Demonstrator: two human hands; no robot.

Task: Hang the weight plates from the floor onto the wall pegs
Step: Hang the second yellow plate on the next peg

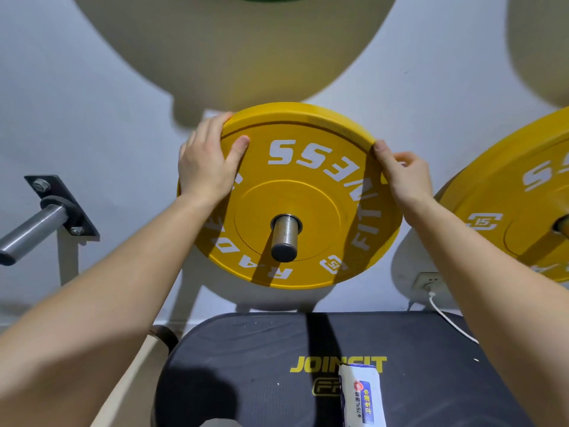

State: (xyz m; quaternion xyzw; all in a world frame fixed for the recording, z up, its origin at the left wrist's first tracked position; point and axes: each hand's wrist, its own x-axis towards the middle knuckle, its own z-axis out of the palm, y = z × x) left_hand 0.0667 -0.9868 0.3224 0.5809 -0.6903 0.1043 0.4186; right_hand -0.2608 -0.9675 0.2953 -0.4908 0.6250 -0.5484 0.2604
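Head view: the yellow weight plate point(308, 192) is seen threaded on a steel wall peg point(284, 238), which pokes out through its centre hole, and it is held at its upper rim by both hands. The left hand point(206, 167) is wrapped over the upper-left edge with the thumb laid on the face, while the upper-right edge is pinched by the curled fingers of the right hand point(400, 172). A second yellow plate point(508, 208) is hung at the right, another peg point(34, 231) is bolted to the wall at the left, and a black pad point(246, 365) lettered JOINFIT, with a pack of wipes point(363, 399) on it, is set below.
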